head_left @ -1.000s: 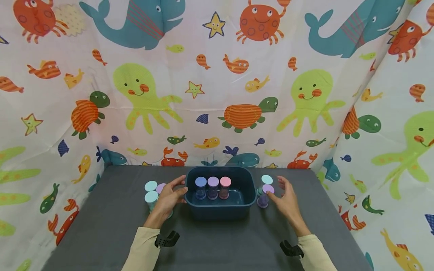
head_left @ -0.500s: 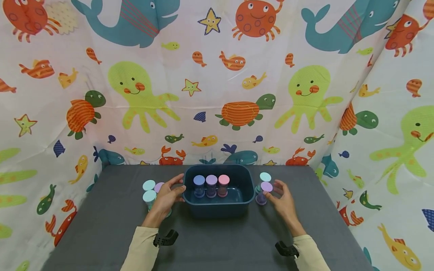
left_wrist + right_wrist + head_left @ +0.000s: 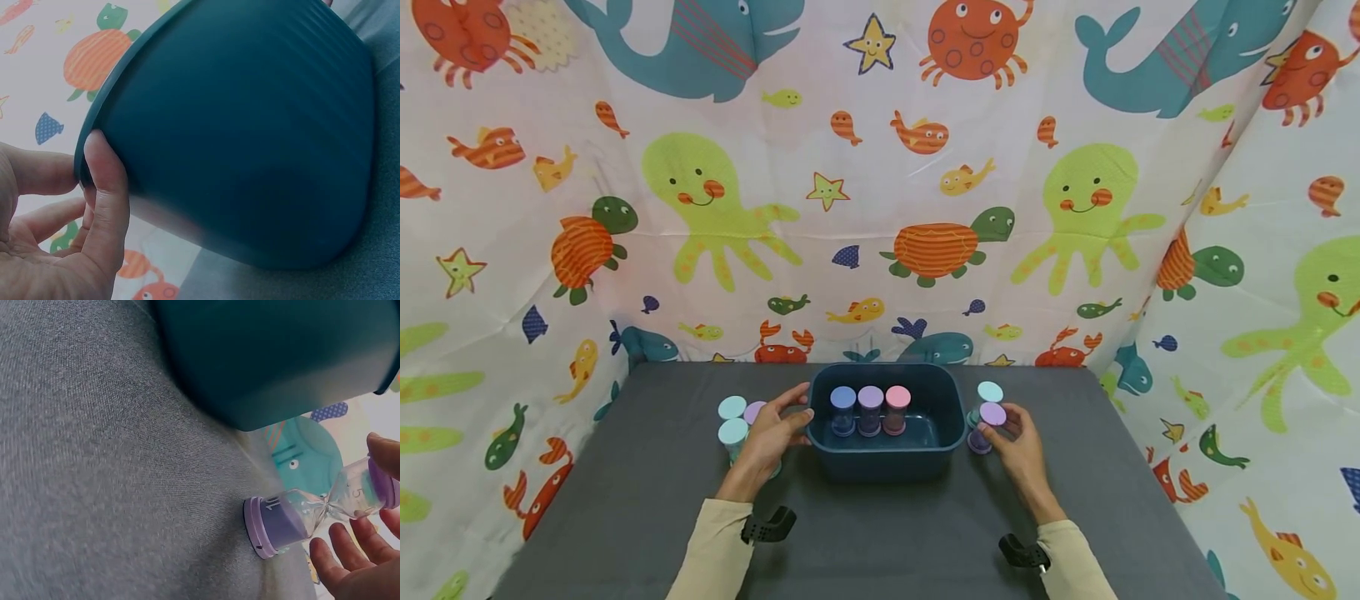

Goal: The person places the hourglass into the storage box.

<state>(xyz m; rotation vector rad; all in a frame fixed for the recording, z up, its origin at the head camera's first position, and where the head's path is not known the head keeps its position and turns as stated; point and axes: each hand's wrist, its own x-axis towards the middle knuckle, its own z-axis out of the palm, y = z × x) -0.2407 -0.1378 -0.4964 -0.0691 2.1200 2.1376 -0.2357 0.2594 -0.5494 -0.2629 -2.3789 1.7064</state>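
Note:
My left hand (image 3: pixel 769 433) holds the left end of a dark blue plastic bin (image 3: pixel 887 467), with the thumb and fingers at its rim in the left wrist view. Inside the bin stand three sand timers: a blue one (image 3: pixel 843 408), a purple one (image 3: pixel 871 408) and a pink one (image 3: pixel 897 408). To the right of the bin, my right hand (image 3: pixel 1022 450) grips another purple sand timer (image 3: pixel 287 519) by its upper cap. That timer's base appears to be on the table, its sand in the lower bulb. Behind it stands a sand timer with a pale aqua cap (image 3: pixel 990 392).
Several more sand timers (image 3: pixel 733 432) with aqua and purple caps stand left of the bin, partly hidden by my left hand. Grey cloth (image 3: pixel 880 533) covers the table. A sea-animal curtain (image 3: pixel 865 192) hangs behind and at both sides.
My right hand has moved slightly left, and its fingers have come in around the cap of the purple sand timer. The left hand keeps its place at the bin.

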